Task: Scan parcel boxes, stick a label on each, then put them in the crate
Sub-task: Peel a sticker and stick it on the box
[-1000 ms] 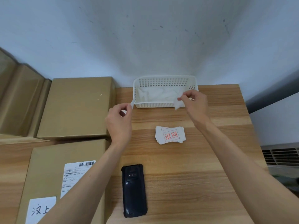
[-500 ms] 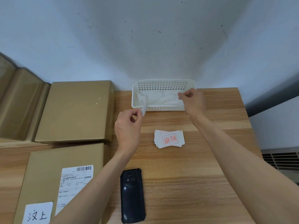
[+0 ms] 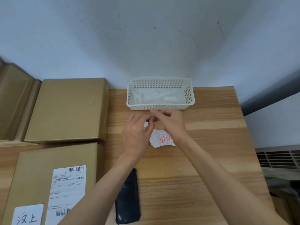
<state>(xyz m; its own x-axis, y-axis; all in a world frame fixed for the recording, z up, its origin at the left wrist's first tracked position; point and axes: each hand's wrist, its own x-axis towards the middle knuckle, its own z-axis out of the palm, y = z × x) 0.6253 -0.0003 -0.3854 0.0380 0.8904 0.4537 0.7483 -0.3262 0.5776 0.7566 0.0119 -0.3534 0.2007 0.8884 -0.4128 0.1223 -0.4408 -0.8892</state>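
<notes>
My left hand and my right hand meet just in front of the white basket, fingertips together. Between them they pinch a small white paper slip, mostly hidden by the fingers. Under my right wrist lies a stack of white labels with red print. A parcel box at the near left carries a shipping label and a white handwritten sticker. The black scanner lies face down near the front, partly under my left forearm.
Crumpled white paper scraps lie in the basket. A second plain cardboard box sits behind the labelled one, with more boxes at the far left. The wooden table ends at the right, where a vent grille stands.
My right hand has drawn back from the basket rim and my left hand has moved right. The hands, apart before, now meet over the label stack.
</notes>
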